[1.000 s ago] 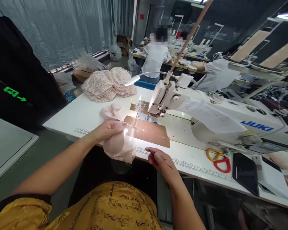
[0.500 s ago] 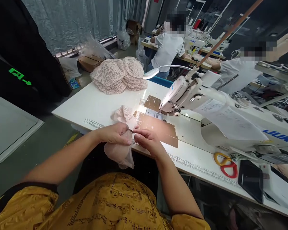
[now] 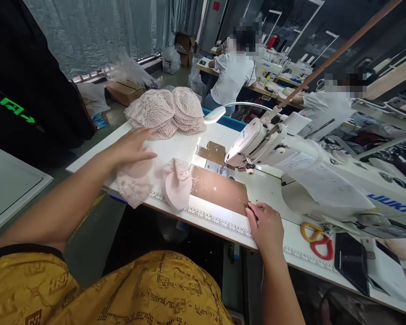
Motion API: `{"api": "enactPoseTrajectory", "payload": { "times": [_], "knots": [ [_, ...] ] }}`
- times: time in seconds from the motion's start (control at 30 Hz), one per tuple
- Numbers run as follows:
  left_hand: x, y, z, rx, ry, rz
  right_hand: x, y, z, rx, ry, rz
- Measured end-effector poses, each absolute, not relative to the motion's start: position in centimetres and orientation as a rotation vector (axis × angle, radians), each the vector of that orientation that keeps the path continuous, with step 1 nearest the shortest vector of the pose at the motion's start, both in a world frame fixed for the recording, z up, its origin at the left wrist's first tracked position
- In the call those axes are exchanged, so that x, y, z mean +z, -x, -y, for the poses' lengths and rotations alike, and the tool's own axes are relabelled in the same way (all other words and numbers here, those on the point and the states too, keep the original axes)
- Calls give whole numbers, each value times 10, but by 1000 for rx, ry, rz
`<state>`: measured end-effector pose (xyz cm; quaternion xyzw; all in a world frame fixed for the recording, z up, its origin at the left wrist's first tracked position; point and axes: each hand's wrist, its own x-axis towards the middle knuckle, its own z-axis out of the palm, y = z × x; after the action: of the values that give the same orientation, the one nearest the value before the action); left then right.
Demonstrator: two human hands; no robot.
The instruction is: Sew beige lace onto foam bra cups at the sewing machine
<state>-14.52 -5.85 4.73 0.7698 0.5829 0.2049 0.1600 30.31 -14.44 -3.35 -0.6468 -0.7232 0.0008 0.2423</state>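
Note:
My left hand is over the left part of the table, fingers spread, slightly blurred and holding nothing. Just below it, a pale pink lace-edged bra cup hangs partly over the table's front edge. A second pink bra cup lies to its right, beside a brown board. My right hand rests at that board's right end. Its thumb and fingers pinch a small dark metal tool, whose kind is too small to make out. Beyond my left hand sits a stack of lace bra cups.
A white sewing machine with a lamp stands over the white table. Scissors with yellow and red handles and a dark phone lie at the right. Two people in white shirts sit at machines beyond.
My hands have separated: the left went left and away from me, the right moved right with the small tool. The pink bra piece they held now lies on the table.

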Motion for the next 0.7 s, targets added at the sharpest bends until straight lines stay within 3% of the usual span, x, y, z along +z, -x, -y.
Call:
{"api": "enactPoseTrajectory", "payload": {
  "times": [0.2, 0.37, 0.53, 0.63, 0.7],
  "knots": [
    [-3, 105, 107, 353, -2488, -1016, -41, -306, 152, -148, 1662, 1992],
    [-15, 60, 125, 637, -2377, -819, -11, -216, 156, 652, 1181, 2078],
    [-11, 41, 147, 914, -2087, -985, -5, -151, 154, 1419, 939, 1623],
    [-12, 46, 155, 915, -2019, -1125, -8, -148, 157, 1612, 834, 1464],
    [-12, 58, 154, 953, -2106, -1229, -9, -159, 160, 1560, 845, 1358]
  ]
}}
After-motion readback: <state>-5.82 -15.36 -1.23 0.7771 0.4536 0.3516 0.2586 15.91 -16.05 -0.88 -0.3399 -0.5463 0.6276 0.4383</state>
